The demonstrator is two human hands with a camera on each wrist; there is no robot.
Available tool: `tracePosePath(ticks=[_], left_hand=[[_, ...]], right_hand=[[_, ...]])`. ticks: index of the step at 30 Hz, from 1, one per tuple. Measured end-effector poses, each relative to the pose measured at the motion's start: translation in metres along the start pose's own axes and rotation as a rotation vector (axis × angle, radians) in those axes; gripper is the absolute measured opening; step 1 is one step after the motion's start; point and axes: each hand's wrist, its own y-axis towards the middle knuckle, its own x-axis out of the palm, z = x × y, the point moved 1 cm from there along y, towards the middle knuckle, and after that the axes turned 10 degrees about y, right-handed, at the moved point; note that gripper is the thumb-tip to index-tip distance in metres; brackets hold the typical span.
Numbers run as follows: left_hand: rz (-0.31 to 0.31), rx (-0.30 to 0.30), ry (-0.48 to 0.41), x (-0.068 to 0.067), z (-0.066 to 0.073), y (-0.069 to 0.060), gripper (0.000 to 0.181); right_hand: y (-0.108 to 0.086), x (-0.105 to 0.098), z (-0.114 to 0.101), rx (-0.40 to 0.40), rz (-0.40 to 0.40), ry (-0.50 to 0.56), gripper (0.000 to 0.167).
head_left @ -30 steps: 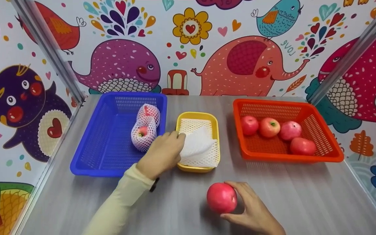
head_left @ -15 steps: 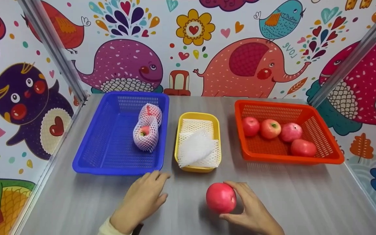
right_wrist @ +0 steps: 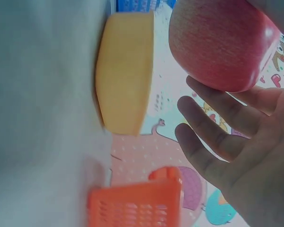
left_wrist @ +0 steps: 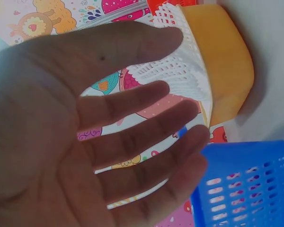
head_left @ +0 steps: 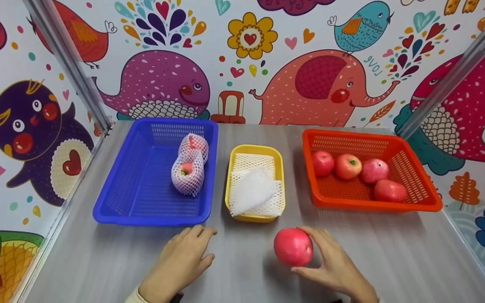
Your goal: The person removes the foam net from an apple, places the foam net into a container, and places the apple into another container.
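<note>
Head view has the main change: a second ago the left hand [head_left: 179,261] was at the left edge of the yellow tray [head_left: 257,218], and now it's back just in front of the blue basket [head_left: 141,176], holding nothing. Left wrist view backs that up, fingers stretched and spread wide, palm bare. Meanwhile the right hand [head_left: 337,267] has shifted a touch to the right and away from the person, taking the red apple [head_left: 293,247] with it, pinched between thumb and index finger while the other fingers stick out below. Looks lifted off the table [head_left: 242,269] to me, though right wrist view crops the apple and most of the thumb, so I can't really judge the grip on that side. White foam nets [head_left: 253,191] lie in the tray same as before, none on the held apple. So from my remote seat I'd say the left hand is free and netting hasn't started on this one, unlike the two netted apples [head_left: 187,179] in the blue basket; four bare apples [head_left: 348,166] sit in the red-orange basket [head_left: 364,205], no change there
</note>
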Motion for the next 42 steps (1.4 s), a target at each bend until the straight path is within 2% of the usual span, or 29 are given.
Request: tracePosePath(ticks=[4, 6, 8, 10, 13, 18, 23, 27, 30, 34, 38, 42], left_hand=[[-0.015, -0.004, -0.011, 0.002, -0.001, 0.000, 0.044], [-0.033, -0.009, -0.021, 0.002, -0.002, 0.000, 0.044], [-0.049, -0.012, -0.032, 0.003, -0.002, -0.001, 0.044], [-0.061, -0.015, -0.039, 0.002, -0.003, -0.001, 0.043], [-0.082, -0.019, -0.047, 0.002, -0.003, -0.002, 0.043], [-0.137, -0.035, -0.064, 0.003, -0.003, -0.004, 0.041], [-0.193, -0.057, -0.082, 0.004, -0.003, -0.005, 0.042], [-0.228, -0.068, -0.094, 0.005, -0.004, -0.005, 0.041], [-0.239, -0.071, -0.099, 0.006, -0.004, -0.006, 0.040], [-0.207, -0.063, -0.084, 0.006, -0.005, -0.007, 0.040], [-0.170, -0.045, -0.054, 0.007, -0.006, -0.007, 0.040], [-0.171, -0.044, -0.049, 0.007, -0.007, -0.006, 0.039]], right_hand=[[0.013, -0.027, 0.012, -0.128, 0.054, -0.041, 0.088], [0.021, -0.045, 0.018, -0.155, 0.072, -0.050, 0.086], [0.031, -0.064, 0.024, -0.135, 0.072, -0.055, 0.084], [0.041, -0.084, 0.030, -0.062, 0.070, -0.063, 0.083], [0.056, -0.110, 0.043, 0.119, 0.059, -0.115, 0.082], [0.071, -0.138, 0.080, 0.379, -0.013, -0.256, 0.093], [0.076, -0.142, 0.121, 0.553, -0.144, -0.299, 0.101], [0.076, -0.137, 0.142, 0.612, -0.194, -0.296, 0.088], [0.078, -0.136, 0.149, 0.654, -0.231, -0.294, 0.081], [0.083, -0.137, 0.152, 0.728, -0.274, -0.291, 0.081], [0.085, -0.137, 0.152, 0.786, -0.292, -0.261, 0.083], [0.087, -0.138, 0.151, 0.806, -0.295, -0.235, 0.077]])
